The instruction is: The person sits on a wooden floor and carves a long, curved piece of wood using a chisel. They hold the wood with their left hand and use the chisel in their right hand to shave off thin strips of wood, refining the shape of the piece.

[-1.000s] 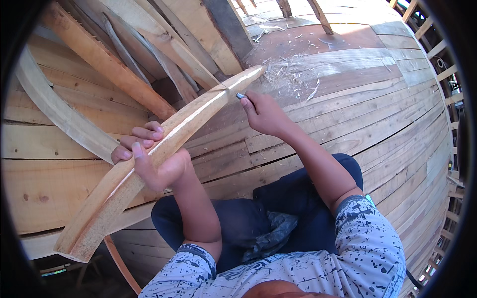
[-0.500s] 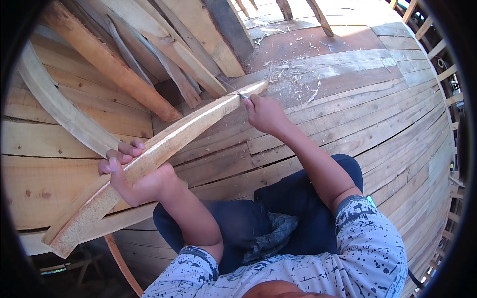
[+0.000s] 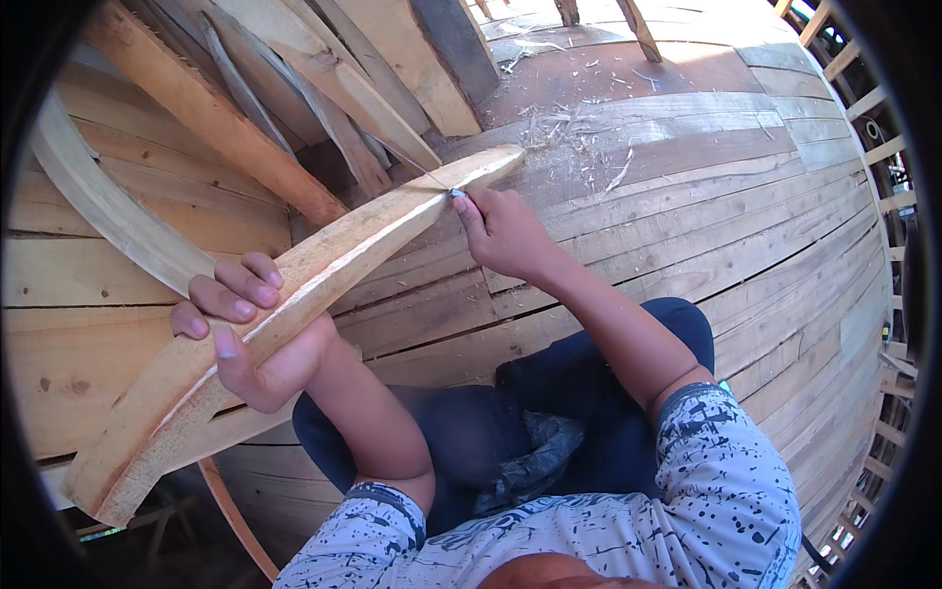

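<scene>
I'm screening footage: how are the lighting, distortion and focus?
Head view: glare whitens the far planks at top; lower left falls into deep shadow; planks at right bend under fisheye distortion; curved timber and right hand look fairly sharp.

A reddish beam (image 3: pixel 206 112) and a pale curved timber (image 3: pixel 113 201) slant near plank flooring (image 3: pixel 706 236).

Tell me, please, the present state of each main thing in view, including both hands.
Long curved pale-wood beam, held aslant, ridge brighter than its sides
Person's left hand, gripping the beam
Slim grey metal tool, crossing the beam near its far end
Person's right hand, closed on one end of the tool
Small pale curled wood shavings, scattered over brown wooden planking
Dark-blue trousers, bent at both knees
</scene>
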Demonstrator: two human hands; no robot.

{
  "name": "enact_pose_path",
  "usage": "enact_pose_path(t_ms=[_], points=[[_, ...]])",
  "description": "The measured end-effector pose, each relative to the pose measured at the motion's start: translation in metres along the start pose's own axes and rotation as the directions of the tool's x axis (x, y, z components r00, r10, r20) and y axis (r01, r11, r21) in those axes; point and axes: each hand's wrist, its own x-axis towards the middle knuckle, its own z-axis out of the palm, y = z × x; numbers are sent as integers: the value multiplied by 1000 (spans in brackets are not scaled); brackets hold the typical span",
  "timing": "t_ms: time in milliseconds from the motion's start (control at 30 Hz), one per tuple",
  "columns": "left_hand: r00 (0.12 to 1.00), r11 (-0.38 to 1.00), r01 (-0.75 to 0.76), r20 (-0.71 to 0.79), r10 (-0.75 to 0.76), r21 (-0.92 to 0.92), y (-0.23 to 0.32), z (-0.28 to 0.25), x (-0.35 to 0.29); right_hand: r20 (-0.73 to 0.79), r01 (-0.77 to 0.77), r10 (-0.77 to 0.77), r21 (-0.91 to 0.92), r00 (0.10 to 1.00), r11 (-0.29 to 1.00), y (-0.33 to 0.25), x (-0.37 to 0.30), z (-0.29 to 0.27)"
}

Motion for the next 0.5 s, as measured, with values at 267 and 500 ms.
enact_pose_path(t_ms=[267, 500], points=[[1000, 1000, 2, -16, -2, 6, -3, -6, 2, 122, -254, 238, 146, 964, 956, 63, 24, -1], [999, 1000, 21, -31, -22, -16, -5, -13, 4, 92, -389, 379, 309, 921, 868, 95, 33, -8]])
